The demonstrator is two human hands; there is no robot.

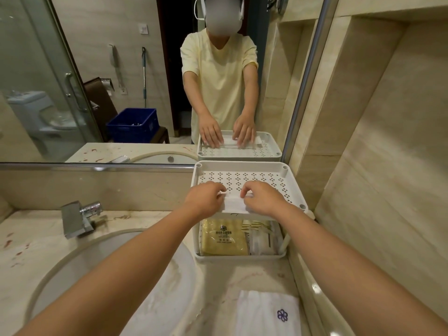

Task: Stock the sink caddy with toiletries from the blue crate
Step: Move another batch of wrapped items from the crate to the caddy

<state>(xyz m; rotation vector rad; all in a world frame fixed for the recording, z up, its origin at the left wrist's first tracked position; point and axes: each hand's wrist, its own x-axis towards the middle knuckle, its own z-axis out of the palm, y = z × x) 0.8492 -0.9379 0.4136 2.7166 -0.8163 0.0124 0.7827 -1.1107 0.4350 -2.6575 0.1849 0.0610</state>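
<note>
A white two-tier caddy (244, 167) stands on the counter against the mirror, right of the sink. On the front of its perforated top shelf lies a flat white packet (234, 204). My left hand (204, 198) pinches the packet's left end and my right hand (264, 197) pinches its right end. The lower shelf holds a yellow packet (224, 237) with a printed logo and clear-wrapped items (263, 238) beside it. The blue crate (132, 124) shows only as a reflection in the mirror, on a stool behind me.
A round sink (72, 270) with a chrome faucet (80, 218) lies to the left. A folded white towel (269, 314) with a purple logo sits at the counter's front right. A tiled wall rises close on the right. The mirror shows a toilet and a glass shower door.
</note>
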